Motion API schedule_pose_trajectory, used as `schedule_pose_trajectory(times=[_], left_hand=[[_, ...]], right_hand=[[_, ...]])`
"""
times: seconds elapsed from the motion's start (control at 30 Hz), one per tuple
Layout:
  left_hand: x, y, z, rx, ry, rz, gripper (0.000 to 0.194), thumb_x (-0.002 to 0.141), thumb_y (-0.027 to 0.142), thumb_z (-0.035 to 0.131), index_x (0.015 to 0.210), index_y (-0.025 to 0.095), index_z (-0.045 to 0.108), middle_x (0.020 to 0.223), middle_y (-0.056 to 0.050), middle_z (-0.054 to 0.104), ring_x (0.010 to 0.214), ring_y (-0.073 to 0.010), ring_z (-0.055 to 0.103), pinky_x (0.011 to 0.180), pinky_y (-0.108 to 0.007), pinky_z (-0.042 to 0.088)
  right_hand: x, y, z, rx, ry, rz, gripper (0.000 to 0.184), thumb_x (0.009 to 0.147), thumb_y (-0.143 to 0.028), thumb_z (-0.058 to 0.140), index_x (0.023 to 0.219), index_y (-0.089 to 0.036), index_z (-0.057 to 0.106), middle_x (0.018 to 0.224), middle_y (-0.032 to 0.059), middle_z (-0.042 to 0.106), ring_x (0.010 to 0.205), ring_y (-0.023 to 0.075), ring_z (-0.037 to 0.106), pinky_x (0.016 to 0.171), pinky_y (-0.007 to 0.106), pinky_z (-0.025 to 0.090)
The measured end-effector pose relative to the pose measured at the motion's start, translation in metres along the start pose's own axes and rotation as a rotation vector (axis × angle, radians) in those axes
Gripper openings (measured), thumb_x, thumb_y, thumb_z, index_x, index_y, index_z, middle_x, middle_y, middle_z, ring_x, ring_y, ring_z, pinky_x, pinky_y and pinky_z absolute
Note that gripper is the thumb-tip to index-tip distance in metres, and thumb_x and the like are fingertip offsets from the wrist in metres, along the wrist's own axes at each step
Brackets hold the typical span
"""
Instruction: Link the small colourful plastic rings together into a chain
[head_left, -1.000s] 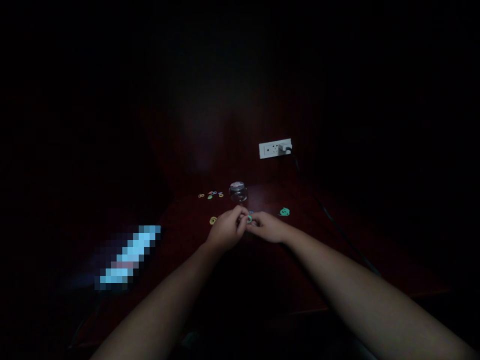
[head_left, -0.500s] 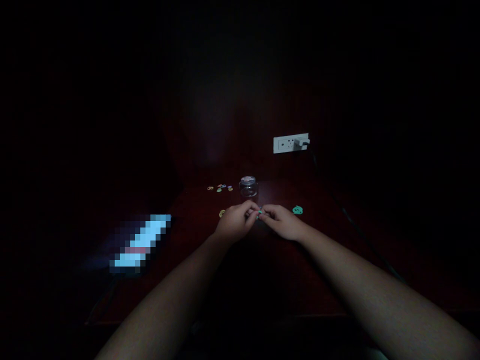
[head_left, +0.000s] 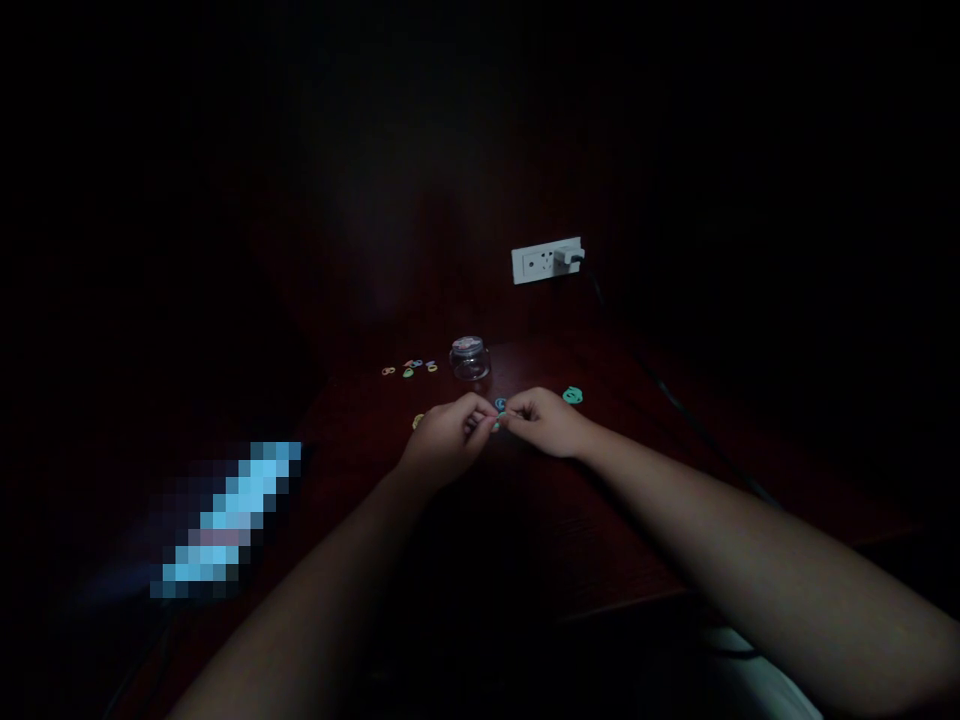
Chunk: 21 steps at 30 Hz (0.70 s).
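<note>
Pinching a small greenish band (head_left: 502, 415) between them, left hand (head_left: 448, 436) and right hand (head_left: 550, 422) meet almost fingertip to fingertip in front of the jar (head_left: 470, 363); a slack pinch or sharp tug could ping it across the dim tabletop (head_left: 525, 540), perhaps among the blue bands (head_left: 500, 403)!

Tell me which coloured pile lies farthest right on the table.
The green pile, just beyond the right hand; the yellow pile, partly behind the left hand, and the blue pile lie farther left.

Jar lid (head_left: 467, 343): patterned top, any lettering too small to read.
Lit screen (head_left: 244, 505): pixelated, illegible.
Wall socket plate (head_left: 531, 264): no readable marking.
</note>
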<state>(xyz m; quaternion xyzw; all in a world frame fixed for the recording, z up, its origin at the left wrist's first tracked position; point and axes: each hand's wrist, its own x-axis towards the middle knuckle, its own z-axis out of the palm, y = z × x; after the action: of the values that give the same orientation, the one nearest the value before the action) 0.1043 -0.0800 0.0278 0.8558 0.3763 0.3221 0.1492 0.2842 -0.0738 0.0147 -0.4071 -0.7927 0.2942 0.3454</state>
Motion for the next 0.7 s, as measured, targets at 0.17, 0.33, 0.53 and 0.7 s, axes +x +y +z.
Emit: schedule_pose_trajectory(times=[0.17,0.33,0.53,0.7], left_hand=[[0.0,0.004,0.0,-0.006,-0.003,0.022,0.011,0.08,0.023,0.048,0.085,0.019,0.057,0.077,-0.001,0.064,0.068,-0.0103,0.059,0.062,-0.02,0.045],[0.0,0.004,0.0,-0.039,-0.006,0.028,0.011,0.08,0.023,0.049,0.086,0.02,0.057,0.079,0.0,0.065,0.07,-0.0099,0.059,0.063,-0.02,0.045],[-0.001,-0.004,0.002,-0.072,-0.03,0.003,0.013,0.077,0.026,0.054,0.087,0.018,0.06,0.081,-0.001,0.066,0.07,-0.0106,0.061,0.063,-0.02,0.047],[0.0,-0.011,0.002,-0.047,0.005,-0.027,0.011,0.077,0.026,0.054,0.082,0.019,0.061,0.078,0.0,0.066,0.069,-0.0102,0.06,0.063,-0.02,0.047]], right_hand=[[-0.001,-0.001,-0.001,0.039,-0.007,-0.004,0.025,0.076,-0.029,0.047,0.056,-0.016,0.042,0.051,-0.0052,0.036,0.049,0.0065,0.032,0.046,0.02,0.025],[-0.001,-0.003,0.0,0.139,-0.027,-0.017,0.017,0.077,-0.03,0.05,0.073,-0.014,0.051,0.056,-0.0041,0.043,0.05,0.0072,0.036,0.047,0.02,0.028],[-0.001,0.001,0.002,0.143,-0.02,-0.018,0.026,0.076,-0.038,0.053,0.067,-0.014,0.051,0.052,-0.0045,0.04,0.048,0.0067,0.034,0.045,0.019,0.025],[-0.002,0.001,0.002,0.13,-0.025,-0.023,0.029,0.076,-0.041,0.053,0.064,-0.015,0.048,0.052,-0.0043,0.04,0.048,0.0069,0.033,0.045,0.02,0.026]])
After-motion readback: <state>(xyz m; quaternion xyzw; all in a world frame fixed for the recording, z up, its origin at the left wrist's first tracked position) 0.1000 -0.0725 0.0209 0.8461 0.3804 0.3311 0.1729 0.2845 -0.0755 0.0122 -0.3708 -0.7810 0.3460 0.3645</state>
